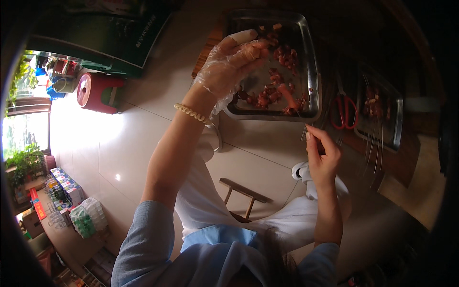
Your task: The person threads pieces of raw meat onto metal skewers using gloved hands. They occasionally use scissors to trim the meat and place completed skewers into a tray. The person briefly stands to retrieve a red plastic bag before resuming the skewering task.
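Observation:
My left hand [235,62], in a clear plastic glove, is over the upper left part of a metal tray [313,79]. Its fingers are bent, and whether anything is between the fingertips cannot be made out. Small reddish pieces of meat [263,98] lie scattered in that tray. Below the tray's lower right corner, my bare right hand [324,150] pinches a thin skewer [303,120] between thumb and fingers. The skewer points up toward a longer pink piece of meat [287,95]; the contact between them is unclear.
Red-handled scissors [345,113] lie right of the tray. Beyond them, a smaller metal tray [396,123] holds meat on several skewers [376,143] that stick out over its edge. A red stool [98,93] stands at left. A wooden stool [247,193] is between my legs.

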`<state>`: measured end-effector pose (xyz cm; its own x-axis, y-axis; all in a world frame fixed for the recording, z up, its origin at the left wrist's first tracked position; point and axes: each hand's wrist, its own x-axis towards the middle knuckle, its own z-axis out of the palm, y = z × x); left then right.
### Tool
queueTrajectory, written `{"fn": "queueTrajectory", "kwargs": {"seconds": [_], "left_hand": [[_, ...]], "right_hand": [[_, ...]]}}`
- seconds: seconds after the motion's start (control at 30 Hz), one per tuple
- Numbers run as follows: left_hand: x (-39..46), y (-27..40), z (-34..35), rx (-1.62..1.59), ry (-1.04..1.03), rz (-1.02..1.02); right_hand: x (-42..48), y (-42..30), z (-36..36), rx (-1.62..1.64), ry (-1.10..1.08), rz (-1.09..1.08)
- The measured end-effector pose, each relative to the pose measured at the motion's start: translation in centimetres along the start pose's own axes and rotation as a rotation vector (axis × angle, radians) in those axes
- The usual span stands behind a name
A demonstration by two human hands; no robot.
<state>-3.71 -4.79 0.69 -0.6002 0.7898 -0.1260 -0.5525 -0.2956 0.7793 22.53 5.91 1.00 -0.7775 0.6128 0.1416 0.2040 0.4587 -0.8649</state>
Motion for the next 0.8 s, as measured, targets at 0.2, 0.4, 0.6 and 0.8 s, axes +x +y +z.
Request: {"fn": "queueTrajectory", "kwargs": {"seconds": [0.2, 0.4, 0.6, 0.8], "left_hand": [[-0.2, 0.0, 0.2, 0.062, -0.009, 0.003], [-0.4, 0.1, 0.3, 0.197, -0.104, 0.019], [-0.7, -0.7, 0.7, 0.030, -0.086, -0.050], [-0.1, -2.5, 1.3, -0.275, -0.019, -0.058]], "right_hand": [[0.0, -0.2, -0.2, 0.014, -0.024, 0.015], [0.0, 0.2, -0.2, 0.017, -0.019, 0.008], [-0.1, 0.4, 0.2, 0.020, 0.000, -0.026], [-0.2, 0.3, 0.8, 0.075, 0.013, -0.018]]}}
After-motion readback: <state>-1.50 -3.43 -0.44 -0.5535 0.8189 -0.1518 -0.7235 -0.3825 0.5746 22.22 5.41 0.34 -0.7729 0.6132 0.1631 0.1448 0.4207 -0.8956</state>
